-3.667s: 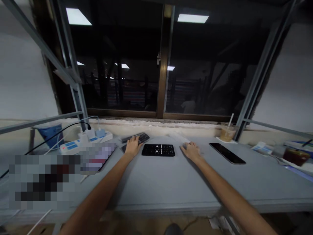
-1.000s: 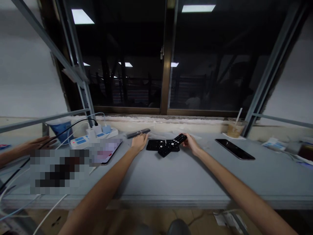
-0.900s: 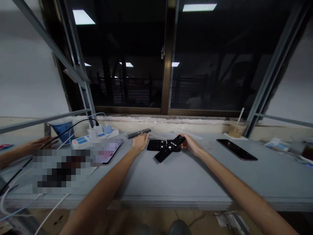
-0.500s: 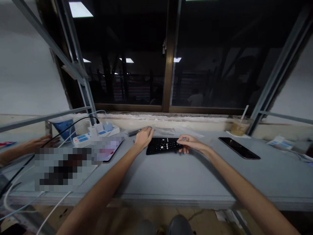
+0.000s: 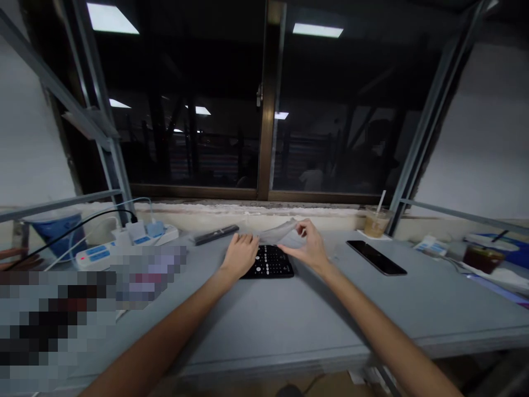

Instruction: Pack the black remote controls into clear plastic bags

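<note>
A black block of white and grey buttons (image 5: 273,263), which looks like remote controls lying side by side, rests on the grey table in front of me. My left hand (image 5: 242,255) lies over its left part, fingers stretched forward and close together; its thumb is mostly hidden. The left fingertips come near the left end of a clear plastic bag (image 5: 278,231). At the bag's right end, my right hand (image 5: 309,245) has its fingers curled on the raised plastic. The right thumb points left, over the back edge of the buttons.
A dark, long object in plastic (image 5: 217,234) lies behind my left hand. To the left are a power strip (image 5: 99,252) with cables, a blue bucket (image 5: 60,234) and another person's hand (image 5: 19,258). A phone (image 5: 376,257), an iced drink (image 5: 375,222) and a dark drink (image 5: 483,258) stand rightward.
My right hand has left the right edge of the button block and moved to the plastic bag, whose right end is lifted. My left hand has drawn back over the buttons. The view has turned right.
</note>
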Demonstrator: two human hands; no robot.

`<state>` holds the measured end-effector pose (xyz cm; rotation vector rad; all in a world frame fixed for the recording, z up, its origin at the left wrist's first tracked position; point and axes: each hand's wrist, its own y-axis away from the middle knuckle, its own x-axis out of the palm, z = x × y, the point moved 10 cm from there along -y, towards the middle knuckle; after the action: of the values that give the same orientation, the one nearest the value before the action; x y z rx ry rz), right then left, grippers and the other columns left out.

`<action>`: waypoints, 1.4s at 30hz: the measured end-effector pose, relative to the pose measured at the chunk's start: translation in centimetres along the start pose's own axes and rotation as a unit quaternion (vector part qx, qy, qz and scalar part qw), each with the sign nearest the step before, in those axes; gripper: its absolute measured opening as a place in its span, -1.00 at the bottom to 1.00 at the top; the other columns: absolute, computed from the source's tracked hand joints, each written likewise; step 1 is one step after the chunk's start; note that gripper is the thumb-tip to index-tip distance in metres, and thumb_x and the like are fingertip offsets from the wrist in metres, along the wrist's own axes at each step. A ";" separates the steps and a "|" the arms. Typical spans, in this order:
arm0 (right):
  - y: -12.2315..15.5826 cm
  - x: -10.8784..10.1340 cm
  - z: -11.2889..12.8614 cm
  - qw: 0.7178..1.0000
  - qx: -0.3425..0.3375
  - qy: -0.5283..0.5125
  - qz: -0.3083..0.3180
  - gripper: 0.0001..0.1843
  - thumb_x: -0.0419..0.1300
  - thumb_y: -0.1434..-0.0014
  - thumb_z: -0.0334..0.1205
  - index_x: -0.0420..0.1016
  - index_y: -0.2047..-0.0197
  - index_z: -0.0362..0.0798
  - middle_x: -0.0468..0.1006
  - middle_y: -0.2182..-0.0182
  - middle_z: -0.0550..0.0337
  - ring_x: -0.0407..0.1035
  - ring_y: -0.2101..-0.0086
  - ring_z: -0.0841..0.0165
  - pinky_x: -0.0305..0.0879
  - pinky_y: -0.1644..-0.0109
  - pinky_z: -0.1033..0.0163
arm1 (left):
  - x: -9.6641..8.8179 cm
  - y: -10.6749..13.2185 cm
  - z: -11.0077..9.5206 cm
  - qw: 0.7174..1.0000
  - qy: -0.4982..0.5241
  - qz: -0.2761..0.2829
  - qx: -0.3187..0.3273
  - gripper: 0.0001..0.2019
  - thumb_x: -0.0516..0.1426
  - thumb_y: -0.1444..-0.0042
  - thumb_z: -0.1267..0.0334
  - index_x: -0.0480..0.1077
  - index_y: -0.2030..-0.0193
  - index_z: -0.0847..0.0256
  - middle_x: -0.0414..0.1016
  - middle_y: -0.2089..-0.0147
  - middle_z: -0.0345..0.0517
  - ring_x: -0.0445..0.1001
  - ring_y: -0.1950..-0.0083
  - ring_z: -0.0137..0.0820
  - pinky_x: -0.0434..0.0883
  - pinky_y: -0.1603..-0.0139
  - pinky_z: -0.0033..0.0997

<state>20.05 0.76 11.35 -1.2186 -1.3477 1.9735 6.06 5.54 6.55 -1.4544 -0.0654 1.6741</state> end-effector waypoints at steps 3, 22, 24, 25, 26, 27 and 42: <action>0.0 -1.4 3.8 0.989 -0.123 0.066 -0.052 -0.39 0.22 0.08 0.13 0.24 0.04 -0.03 0.34 0.08 -0.02 0.22 0.03 0.15 0.16 0.00 0.02 | -0.4 -0.1 -0.9 0.999 -0.022 -0.009 0.033 -0.71 -0.15 -0.20 0.37 0.31 0.06 0.29 0.40 0.20 0.07 0.36 0.18 -0.22 0.18 0.13 -0.22; 1.1 -2.9 -11.8 0.972 0.165 0.163 -0.027 -0.52 -0.13 -0.15 -0.34 0.32 -0.11 0.04 0.30 -0.08 0.01 0.29 0.04 0.15 0.26 0.07 0.04 | 5.0 2.0 -2.6 0.946 0.256 0.198 -0.002 -0.07 -0.05 0.19 -0.40 -0.11 -0.31 -0.04 -0.33 -0.39 0.03 -0.37 -0.35 0.06 -0.27 -0.22 0.23; 2.3 0.3 -12.8 0.973 0.167 0.149 0.052 -0.49 -0.14 -0.17 -0.31 0.21 -0.18 0.02 0.29 -0.10 -0.06 0.22 -0.03 0.09 0.21 0.02 -0.05 | 5.4 2.1 -2.4 0.940 0.259 0.223 -0.022 -0.10 -0.06 0.17 -0.40 -0.10 -0.30 -0.07 -0.23 -0.38 0.04 -0.32 -0.35 0.03 -0.25 -0.21 0.24; 3.4 2.5 -13.5 0.964 0.186 0.147 0.117 -0.51 -0.12 -0.18 -0.24 0.23 -0.17 -0.01 0.27 -0.11 -0.10 0.16 -0.08 0.03 0.16 -0.02 -0.11 | 5.6 2.1 -2.3 0.938 0.258 0.230 -0.029 -0.10 -0.06 0.17 -0.40 -0.10 -0.30 -0.07 -0.18 -0.37 0.04 -0.29 -0.35 0.03 -0.24 -0.21 0.24; 4.8 4.7 -14.6 0.944 0.225 0.146 0.189 -0.51 -0.09 -0.17 -0.14 0.25 -0.15 -0.06 0.26 -0.12 -0.15 0.09 -0.12 -0.04 0.09 -0.05 -0.18 | 5.7 2.0 -2.2 0.937 0.256 0.237 -0.036 -0.11 -0.06 0.17 -0.40 -0.09 -0.30 -0.07 -0.14 -0.36 0.05 -0.26 -0.35 0.02 -0.22 -0.20 0.24; 6.7 6.7 -15.6 0.914 0.278 0.141 0.258 -0.45 -0.06 -0.15 -0.03 0.24 -0.15 -0.10 0.24 -0.12 -0.21 0.05 -0.13 -0.10 0.02 -0.06 -0.25 | 5.8 1.9 -2.0 0.936 0.253 0.239 -0.042 -0.10 -0.06 0.17 -0.40 -0.09 -0.30 -0.07 -0.12 -0.36 0.05 -0.24 -0.35 0.02 -0.22 -0.20 0.24; 4.4 6.5 -10.7 0.966 0.179 0.005 0.185 -0.52 -0.15 -0.17 -0.13 0.30 -0.07 -0.14 0.41 0.00 -0.11 0.27 -0.03 0.12 0.10 -0.13 -0.04 | 5.3 2.6 11.9 0.952 0.143 0.060 -0.265 -0.46 -0.17 -0.21 0.04 -0.01 -0.28 0.23 -0.09 -0.35 0.06 -0.25 -0.37 -0.20 -0.11 -0.27 -0.07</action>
<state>26.38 9.22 3.30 -1.3674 -0.7429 2.3302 -4.70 13.13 4.68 -2.1297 -0.2899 1.5911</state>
